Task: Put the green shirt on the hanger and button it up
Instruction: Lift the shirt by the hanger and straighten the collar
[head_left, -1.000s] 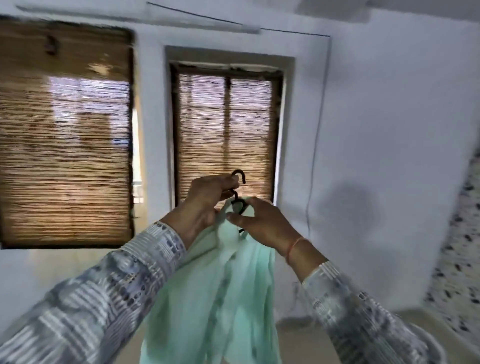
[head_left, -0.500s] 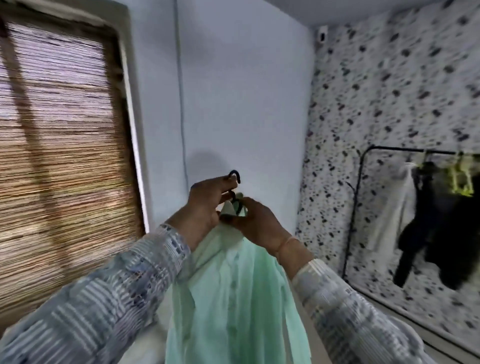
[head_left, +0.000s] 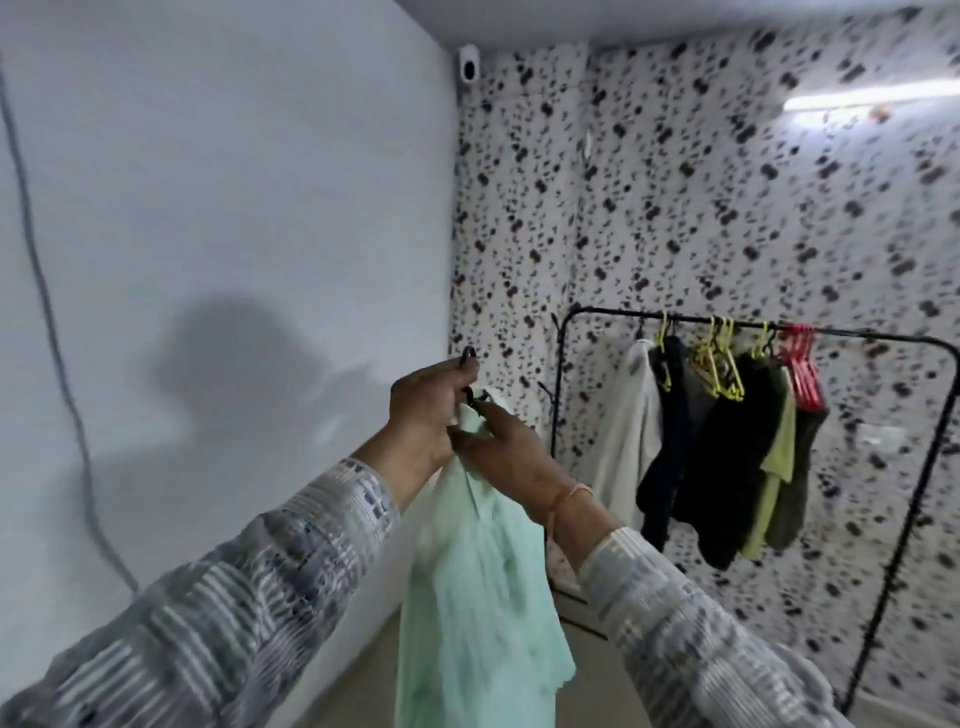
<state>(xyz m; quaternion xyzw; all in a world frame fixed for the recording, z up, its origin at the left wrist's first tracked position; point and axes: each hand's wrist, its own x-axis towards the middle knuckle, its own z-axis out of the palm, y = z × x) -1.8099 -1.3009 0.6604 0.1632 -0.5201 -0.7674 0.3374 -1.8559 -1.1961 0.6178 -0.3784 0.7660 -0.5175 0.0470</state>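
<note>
Head view, both arms raised in front of a plain white wall (head_left: 234, 182).

- Left hand (head_left: 423, 410): fingers curled round the neck of a black hanger (head_left: 469, 354); only the hook tip shows above the knuckles.
- Right hand (head_left: 511, 452): thumb and forefinger pinch the green shirt (head_left: 483, 597) at its collar, just below the hook and touching the left hand.
- Shirt is held up in the air between the two patterned sleeves and hangs straight down in loose folds. Motion blur; I cannot tell whether its buttons are done up.
- Right of the hands, against a speckled wall (head_left: 675, 182): black clothes rack (head_left: 557, 395) carrying a white garment (head_left: 626, 431), dark garments (head_left: 727, 467), yellow hangers (head_left: 719, 369) and red hangers (head_left: 802, 364).
- Grey cable (head_left: 52, 322) runs down the white wall at far left.
</note>
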